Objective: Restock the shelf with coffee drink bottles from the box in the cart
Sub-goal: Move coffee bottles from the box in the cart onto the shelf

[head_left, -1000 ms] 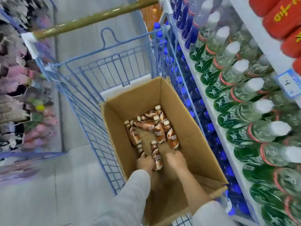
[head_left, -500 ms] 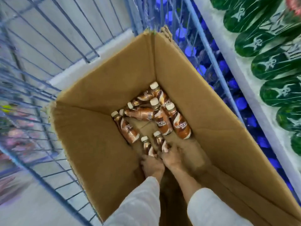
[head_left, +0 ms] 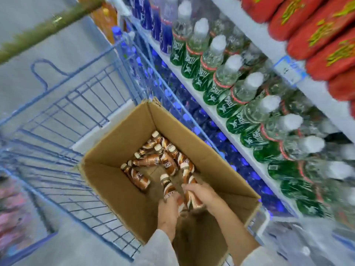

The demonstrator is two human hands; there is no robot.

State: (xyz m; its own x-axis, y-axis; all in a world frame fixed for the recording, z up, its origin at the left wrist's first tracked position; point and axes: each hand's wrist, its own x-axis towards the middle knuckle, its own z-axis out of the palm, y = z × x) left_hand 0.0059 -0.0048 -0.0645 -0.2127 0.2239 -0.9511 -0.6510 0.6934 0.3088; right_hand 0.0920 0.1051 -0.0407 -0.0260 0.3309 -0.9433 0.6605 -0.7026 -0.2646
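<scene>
Both hands are inside the box [head_left: 115, 191]. Left hand [head_left: 169, 206] grip is closed on one coffee bottle [head_left: 167, 186], right hand [head_left: 203, 194] on another bottle [head_left: 191, 196]. Risks: the slick bottles knock together or clip the box wall on lift-out. Loose bottles [head_left: 163, 156] lie deeper in the box; the shelf [head_left: 217, 114] beyond its right wall looks full.
</scene>
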